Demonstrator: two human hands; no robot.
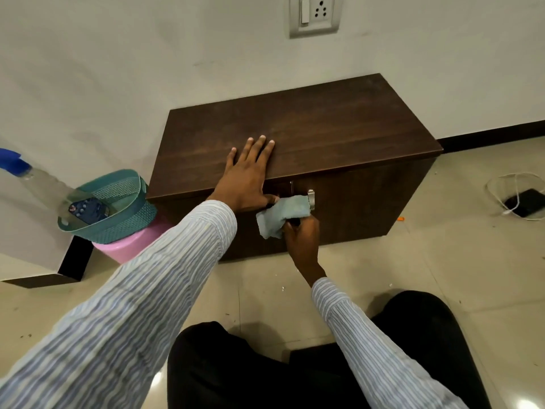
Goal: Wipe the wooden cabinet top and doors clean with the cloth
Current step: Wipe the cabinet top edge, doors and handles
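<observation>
A low dark wooden cabinet [324,128] stands against the white wall. My left hand [247,175] lies flat on its top near the front edge, fingers spread, thumb hooked over the edge. My right hand [303,240] grips a light blue cloth [283,215] and presses it against the cabinet's front, where the two doors meet. A metal handle [311,199] shows just right of the cloth. The cloth and my hands cover part of the left door.
A teal basket [109,202] sits on a pink stool [129,246] left of the cabinet, with a spray bottle [32,178] beside it. A phone [525,202] with a white cable lies on the tiled floor at right. My dark-trousered knees fill the bottom.
</observation>
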